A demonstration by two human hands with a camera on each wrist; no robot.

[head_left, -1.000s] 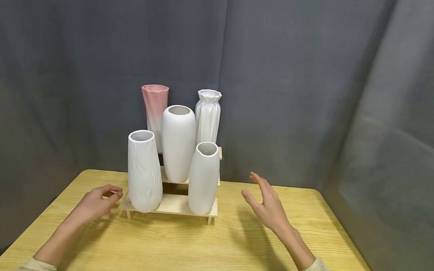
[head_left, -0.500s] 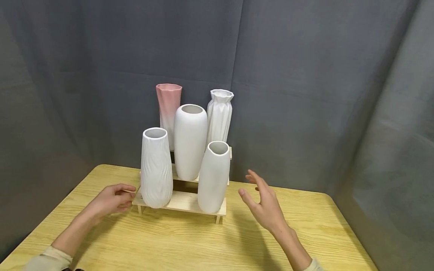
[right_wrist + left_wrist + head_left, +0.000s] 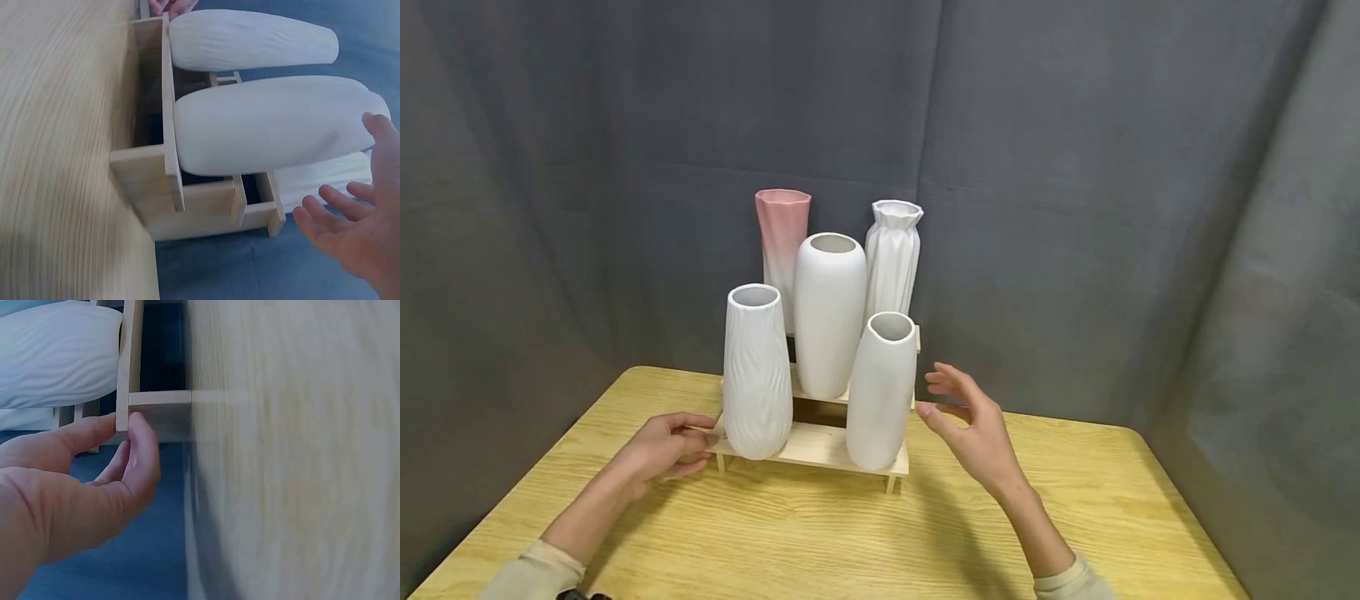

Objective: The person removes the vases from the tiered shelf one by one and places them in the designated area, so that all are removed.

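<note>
A tiered wooden stand [image 3: 820, 447] holds several upright vases. On its lowest shelf are a wavy-ribbed white vase [image 3: 757, 383] at left and a smooth white vase [image 3: 883, 396] at right. My left hand [image 3: 666, 448] pinches the left end of that shelf; the left wrist view has digits on both faces of the shelf board [image 3: 129, 375]. My right hand [image 3: 973, 429] is held in the air beside the smooth vase, fingers spread and slightly bent, holding nothing. In the right wrist view its thumb [image 3: 377, 125] overlaps the vase's mouth end.
A taller smooth white vase [image 3: 830, 317] stands on the middle shelf. On the top shelf are a pink-and-white vase [image 3: 782, 229] and a pleated white vase [image 3: 892, 258]. The stand is on a yellow wood-grain table [image 3: 775, 542], with grey curtains [image 3: 1075, 208] behind and at the sides.
My left hand has moved right to the shelf's end and taken hold of it. My right hand has come nearer the stand's right side. The head view has shifted, so the stand appears further right.
</note>
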